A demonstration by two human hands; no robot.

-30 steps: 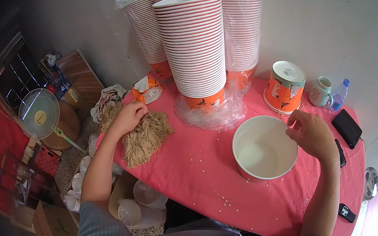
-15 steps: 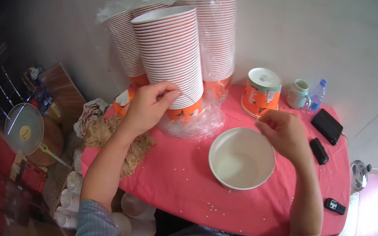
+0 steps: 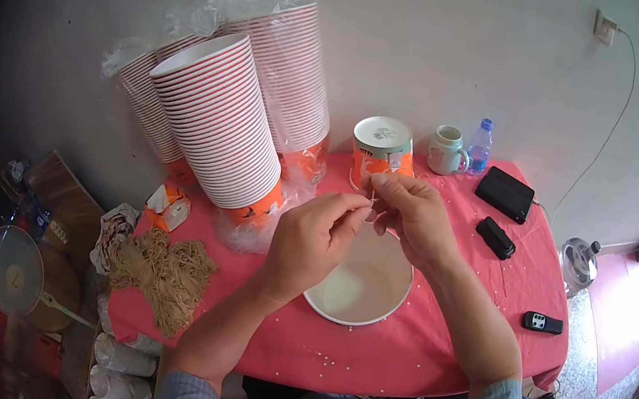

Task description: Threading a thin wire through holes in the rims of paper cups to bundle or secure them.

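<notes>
Above the far rim of a white round paper tub (image 3: 361, 296), my two hands meet with their fingertips almost touching. My left hand (image 3: 316, 232) is closed in a pinch, and my right hand (image 3: 415, 215) pinches just beyond it. A short bit of thin string (image 3: 374, 195) shows between the fingertips; the rest is hidden by the fingers. The tub stands upright, with a pale patch on its bottom. To the left lies a tangled heap of tan strings (image 3: 165, 275).
Tall stacks of nested paper tubs (image 3: 220, 117), partly in clear plastic, lean at the back left. An upturned orange tub (image 3: 383, 151), a mug (image 3: 446, 151), a bottle (image 3: 480, 147), a black box (image 3: 504, 194), and a remote (image 3: 542, 322) sit around. Small white beads dot the pink tablecloth (image 3: 412, 356).
My hands were apart on either side of the tub, with a faint thin line near the left fingers. Now they have come together above its far rim. The view has turned right.
</notes>
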